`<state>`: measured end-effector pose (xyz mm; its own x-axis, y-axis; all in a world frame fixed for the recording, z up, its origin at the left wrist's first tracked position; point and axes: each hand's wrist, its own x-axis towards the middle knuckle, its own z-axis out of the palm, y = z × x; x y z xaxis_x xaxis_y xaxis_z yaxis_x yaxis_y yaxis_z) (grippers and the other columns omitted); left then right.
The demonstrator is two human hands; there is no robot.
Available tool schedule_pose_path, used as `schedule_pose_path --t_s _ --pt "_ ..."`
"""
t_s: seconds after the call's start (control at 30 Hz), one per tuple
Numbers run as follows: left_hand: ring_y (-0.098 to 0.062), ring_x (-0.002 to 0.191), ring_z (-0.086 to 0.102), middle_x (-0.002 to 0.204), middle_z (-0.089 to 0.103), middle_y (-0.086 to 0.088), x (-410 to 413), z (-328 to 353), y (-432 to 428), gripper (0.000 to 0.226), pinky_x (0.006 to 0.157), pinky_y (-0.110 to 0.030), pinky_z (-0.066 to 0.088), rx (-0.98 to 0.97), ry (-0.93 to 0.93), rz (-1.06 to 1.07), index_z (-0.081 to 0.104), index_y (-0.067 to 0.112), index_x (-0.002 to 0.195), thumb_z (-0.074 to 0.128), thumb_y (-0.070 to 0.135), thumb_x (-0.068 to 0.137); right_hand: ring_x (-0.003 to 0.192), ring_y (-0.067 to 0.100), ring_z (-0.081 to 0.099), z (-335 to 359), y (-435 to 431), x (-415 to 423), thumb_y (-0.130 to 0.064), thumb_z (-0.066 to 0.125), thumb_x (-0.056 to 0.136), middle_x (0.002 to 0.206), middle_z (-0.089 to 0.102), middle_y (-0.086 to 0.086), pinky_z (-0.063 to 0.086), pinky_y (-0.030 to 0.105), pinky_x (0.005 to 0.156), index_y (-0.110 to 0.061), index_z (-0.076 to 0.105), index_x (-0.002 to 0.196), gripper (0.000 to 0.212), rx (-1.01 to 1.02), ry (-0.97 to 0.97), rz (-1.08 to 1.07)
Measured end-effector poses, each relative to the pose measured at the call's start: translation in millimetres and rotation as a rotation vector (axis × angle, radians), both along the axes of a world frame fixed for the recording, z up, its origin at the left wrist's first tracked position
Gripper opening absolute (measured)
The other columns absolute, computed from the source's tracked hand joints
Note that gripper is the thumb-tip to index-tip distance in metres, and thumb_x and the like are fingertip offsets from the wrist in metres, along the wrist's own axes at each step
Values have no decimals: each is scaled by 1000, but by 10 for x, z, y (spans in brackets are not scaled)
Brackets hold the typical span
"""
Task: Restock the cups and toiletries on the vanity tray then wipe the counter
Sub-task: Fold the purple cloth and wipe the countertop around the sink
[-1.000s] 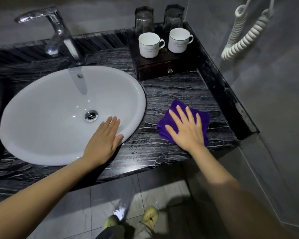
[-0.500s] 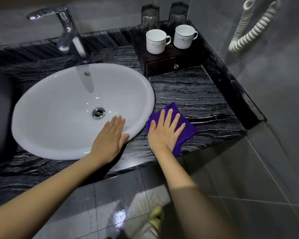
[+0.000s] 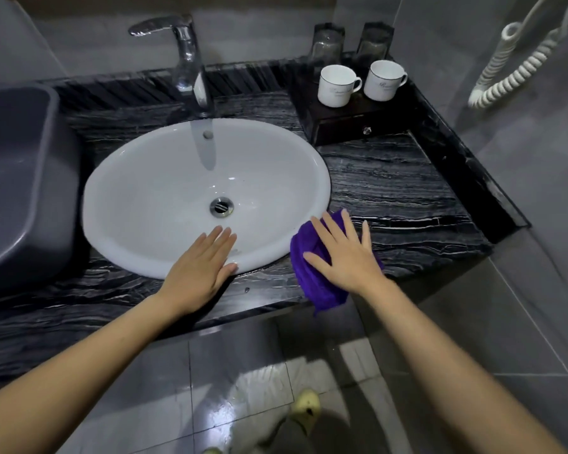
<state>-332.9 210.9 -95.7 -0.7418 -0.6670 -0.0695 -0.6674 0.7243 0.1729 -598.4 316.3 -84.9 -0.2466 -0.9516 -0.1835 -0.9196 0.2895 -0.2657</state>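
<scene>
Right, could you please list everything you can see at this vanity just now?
counter: one, black veined marble, across the view
sink: one, white, set in the counter
faucet: one, chrome, behind the sink
tub: one, grey, left of the sink
tray: one, dark wood, back right corner
cups: two, white, on the tray
glasses: two, clear, behind the cups
coiled cord: one, white, right wall
cloth: one, purple, counter's front edge
shoe: one plainly seen, pale yellow, on the floor
left hand: flat, on the sink's front rim
right hand: flat, on the cloth
</scene>
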Motion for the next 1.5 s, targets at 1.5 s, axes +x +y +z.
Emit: schedule_pose_path --t_s 1.5 --pt "-25 121 51 130 57 -12 1208 149 148 43 107 -29 33 12 375 -116 52 9 128 47 28 89 149 30 0 -70 39 2971 -33 40 94 162 7 9 -1 47 120 -12 16 152 66 -47 -206 -99"
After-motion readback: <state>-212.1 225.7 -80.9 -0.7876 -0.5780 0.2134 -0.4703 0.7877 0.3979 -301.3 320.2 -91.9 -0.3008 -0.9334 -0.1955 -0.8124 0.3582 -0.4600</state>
